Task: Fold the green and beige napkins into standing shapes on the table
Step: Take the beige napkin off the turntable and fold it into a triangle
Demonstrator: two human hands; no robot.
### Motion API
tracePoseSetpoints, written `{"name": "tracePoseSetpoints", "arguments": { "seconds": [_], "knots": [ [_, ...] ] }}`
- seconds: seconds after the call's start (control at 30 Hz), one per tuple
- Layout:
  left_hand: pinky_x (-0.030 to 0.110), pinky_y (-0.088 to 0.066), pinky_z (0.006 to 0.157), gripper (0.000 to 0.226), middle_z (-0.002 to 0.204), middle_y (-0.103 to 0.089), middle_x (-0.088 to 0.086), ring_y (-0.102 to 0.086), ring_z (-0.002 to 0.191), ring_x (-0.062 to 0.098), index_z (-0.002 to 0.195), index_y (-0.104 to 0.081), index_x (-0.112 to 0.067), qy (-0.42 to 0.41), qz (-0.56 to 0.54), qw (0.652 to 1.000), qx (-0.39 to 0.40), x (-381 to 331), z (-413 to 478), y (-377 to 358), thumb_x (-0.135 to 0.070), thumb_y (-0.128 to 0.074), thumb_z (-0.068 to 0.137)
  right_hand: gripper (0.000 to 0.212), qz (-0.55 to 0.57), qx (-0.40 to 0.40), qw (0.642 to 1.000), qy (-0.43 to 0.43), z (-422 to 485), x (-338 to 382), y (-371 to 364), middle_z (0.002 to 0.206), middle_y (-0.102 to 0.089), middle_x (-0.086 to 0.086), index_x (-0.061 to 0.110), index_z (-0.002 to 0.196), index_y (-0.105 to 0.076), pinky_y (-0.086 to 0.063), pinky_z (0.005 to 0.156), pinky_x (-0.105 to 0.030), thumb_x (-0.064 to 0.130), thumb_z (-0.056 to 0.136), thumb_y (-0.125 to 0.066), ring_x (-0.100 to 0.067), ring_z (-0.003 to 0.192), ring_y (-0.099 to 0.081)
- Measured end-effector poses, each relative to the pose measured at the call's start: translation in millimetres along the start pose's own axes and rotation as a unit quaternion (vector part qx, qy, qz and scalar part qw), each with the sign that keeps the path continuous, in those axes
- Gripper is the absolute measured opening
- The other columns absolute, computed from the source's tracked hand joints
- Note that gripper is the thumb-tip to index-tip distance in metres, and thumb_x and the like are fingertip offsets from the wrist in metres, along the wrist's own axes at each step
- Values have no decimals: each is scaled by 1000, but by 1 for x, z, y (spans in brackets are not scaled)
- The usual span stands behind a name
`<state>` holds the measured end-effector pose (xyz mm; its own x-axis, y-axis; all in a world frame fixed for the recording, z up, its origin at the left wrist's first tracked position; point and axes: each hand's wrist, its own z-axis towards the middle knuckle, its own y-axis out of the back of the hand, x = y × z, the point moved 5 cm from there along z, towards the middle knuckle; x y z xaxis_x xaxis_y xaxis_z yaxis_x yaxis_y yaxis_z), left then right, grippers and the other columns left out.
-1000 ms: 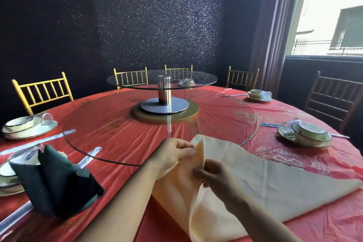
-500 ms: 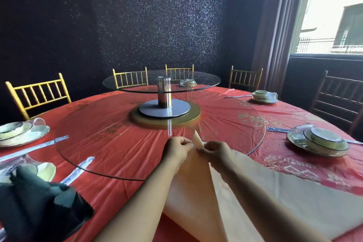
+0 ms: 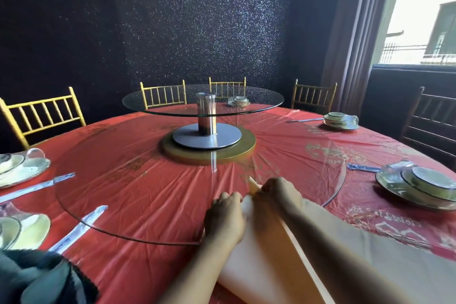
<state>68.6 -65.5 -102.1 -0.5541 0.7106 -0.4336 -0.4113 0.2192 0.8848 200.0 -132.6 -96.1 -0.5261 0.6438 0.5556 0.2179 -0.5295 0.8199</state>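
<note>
Hands, left hand (image 3: 225,217) and right hand (image 3: 278,192), pinch the beige napkin (image 3: 259,266) tip just inside the turntable (image 3: 148,205) rim.

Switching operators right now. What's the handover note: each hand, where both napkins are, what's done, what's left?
Left hand: grips the folded left flap of the beige napkin near its far corner.
Right hand: pinches that corner.
Beige napkin: flat at the near edge of the red table, corner over the glass turntable.
Green napkin: near left, already folded up, partly cut off.
Done: green; beige's first fold.
Left: finish folding the beige, stand it up.
</note>
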Motion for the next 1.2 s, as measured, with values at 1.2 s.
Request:
{"name": "tracePoseSetpoints", "arguments": {
  "seconds": [1.2],
  "knots": [
    [27,-33,65,28,59,-40,-8,-46,70,11,65,-33,-30,-151,-158,975,-47,27,-98,26,-36,-42,90,18,276,124,948,102,-47,22,90,54,-49,9,16,59,-63,-23,54,-26,15,72,-76,-11,58,-37]
  ]
}}
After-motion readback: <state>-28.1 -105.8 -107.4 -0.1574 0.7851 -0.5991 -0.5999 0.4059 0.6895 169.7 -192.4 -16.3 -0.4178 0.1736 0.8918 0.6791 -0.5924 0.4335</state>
